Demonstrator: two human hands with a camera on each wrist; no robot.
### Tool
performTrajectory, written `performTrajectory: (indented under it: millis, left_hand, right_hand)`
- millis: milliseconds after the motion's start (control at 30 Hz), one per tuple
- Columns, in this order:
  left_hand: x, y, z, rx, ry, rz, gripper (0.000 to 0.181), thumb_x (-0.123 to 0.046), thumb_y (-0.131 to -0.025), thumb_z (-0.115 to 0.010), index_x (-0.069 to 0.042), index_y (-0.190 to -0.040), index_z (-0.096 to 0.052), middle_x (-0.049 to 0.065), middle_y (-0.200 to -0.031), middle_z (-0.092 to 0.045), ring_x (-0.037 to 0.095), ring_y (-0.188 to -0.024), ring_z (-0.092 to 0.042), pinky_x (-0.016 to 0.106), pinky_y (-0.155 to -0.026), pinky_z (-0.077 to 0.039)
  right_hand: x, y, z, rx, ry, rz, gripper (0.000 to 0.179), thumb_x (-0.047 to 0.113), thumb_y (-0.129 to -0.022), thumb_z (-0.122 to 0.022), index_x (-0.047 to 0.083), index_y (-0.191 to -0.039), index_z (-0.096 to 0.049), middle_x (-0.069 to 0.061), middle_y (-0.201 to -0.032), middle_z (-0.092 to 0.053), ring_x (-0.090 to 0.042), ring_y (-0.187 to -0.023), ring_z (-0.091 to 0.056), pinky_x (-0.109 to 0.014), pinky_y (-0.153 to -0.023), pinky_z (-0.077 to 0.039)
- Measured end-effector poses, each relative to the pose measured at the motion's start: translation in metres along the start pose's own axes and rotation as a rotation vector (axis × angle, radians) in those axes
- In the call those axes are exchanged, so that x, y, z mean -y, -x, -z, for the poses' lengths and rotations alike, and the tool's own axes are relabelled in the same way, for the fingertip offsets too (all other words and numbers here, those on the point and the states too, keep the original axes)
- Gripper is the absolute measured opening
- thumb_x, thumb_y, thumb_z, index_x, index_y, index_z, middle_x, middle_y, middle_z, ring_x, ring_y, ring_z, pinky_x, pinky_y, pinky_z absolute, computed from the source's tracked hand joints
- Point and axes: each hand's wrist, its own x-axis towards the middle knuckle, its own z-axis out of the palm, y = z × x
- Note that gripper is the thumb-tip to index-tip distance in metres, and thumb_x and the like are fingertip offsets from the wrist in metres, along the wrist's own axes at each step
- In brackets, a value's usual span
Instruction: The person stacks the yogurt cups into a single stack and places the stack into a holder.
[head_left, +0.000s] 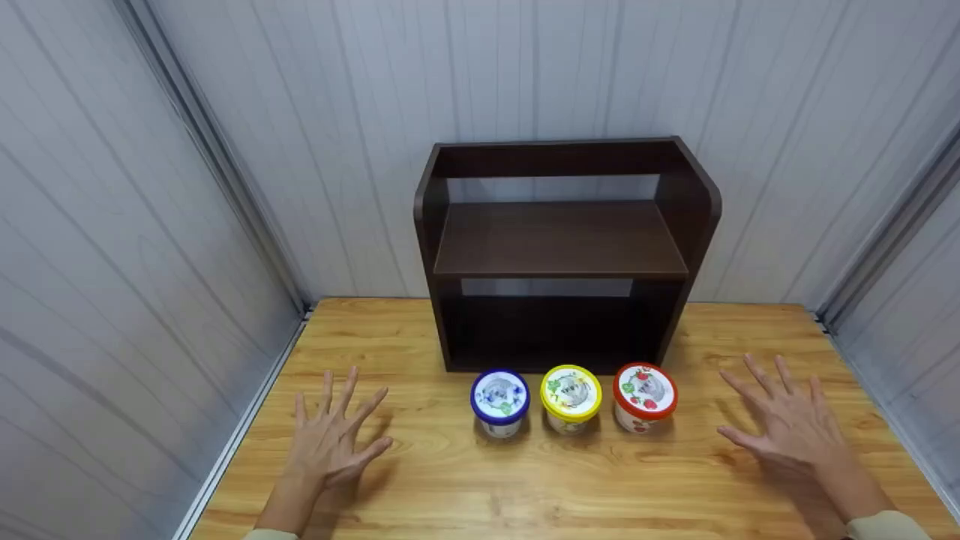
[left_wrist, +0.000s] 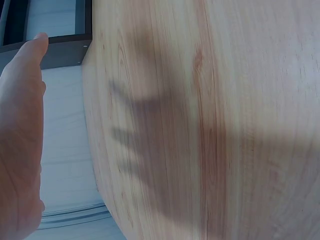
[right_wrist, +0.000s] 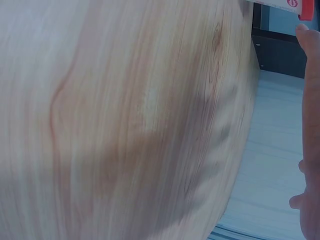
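Note:
Three small tubs stand upright in a row on the wooden table in the head view: a blue-lidded tub (head_left: 500, 397), a yellow-lidded tub (head_left: 571, 394) and a red-lidded tub (head_left: 645, 393) with strawberries printed on it. My left hand (head_left: 334, 439), fingers spread, hovers over the table to the left of the blue-lidded tub. On the other side, my right hand (head_left: 787, 424) is spread over the table, right of the red-lidded tub. Both hold nothing, and each casts a shadow on the wood. A corner of the red-lidded tub (right_wrist: 292, 5) shows in the right wrist view.
A dark brown two-tier shelf (head_left: 562, 240) stands right behind the tubs, its tiers bare. Pale panelled walls (head_left: 360, 150) enclose the wooden table (head_left: 525, 495) at the back and both sides, with metal strips along the corners.

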Motion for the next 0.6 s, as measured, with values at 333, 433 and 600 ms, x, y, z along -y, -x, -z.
performTrajectory:
  millis: [333, 433, 600]
  left_hand:
    - [-0.001, -0.004, 0.001, -0.02, 0.021, -0.007, 0.079, -0.073, -0.1, -0.066, -0.04, -0.169, -0.049, 0.015, -0.188, -0.028, 0.058, -0.17, -0.027, 0.093, -0.125, -0.023]
    - [-0.004, -0.006, 0.004, -0.013, 0.033, -0.005, 0.078, -0.072, -0.1, -0.066, -0.04, -0.169, -0.049, 0.015, -0.188, -0.026, 0.058, -0.171, -0.027, 0.093, -0.125, -0.023]
    - [-0.014, -0.015, 0.01, -0.009, 0.058, -0.024, 0.078, -0.071, -0.101, -0.065, -0.039, -0.17, -0.047, 0.017, -0.189, -0.025, 0.059, -0.171, -0.025, 0.095, -0.123, -0.023]
  right_hand:
    - [0.0, -0.005, 0.003, -0.037, 0.034, 0.035, 0.1, 0.079, -0.079, -0.082, 0.044, -0.167, -0.05, -0.019, -0.17, -0.057, -0.065, -0.151, -0.05, -0.098, -0.104, -0.04]
    - [0.002, -0.009, 0.005, -0.041, 0.038, 0.046, 0.104, 0.08, -0.079, -0.081, 0.051, -0.171, -0.042, -0.019, -0.17, -0.057, -0.065, -0.151, -0.05, -0.098, -0.104, -0.041]
    - [0.007, -0.017, 0.009, -0.057, 0.043, 0.063, 0.099, 0.079, -0.079, -0.081, 0.043, -0.166, -0.051, -0.022, -0.167, -0.057, -0.065, -0.149, -0.053, -0.094, -0.103, -0.044]
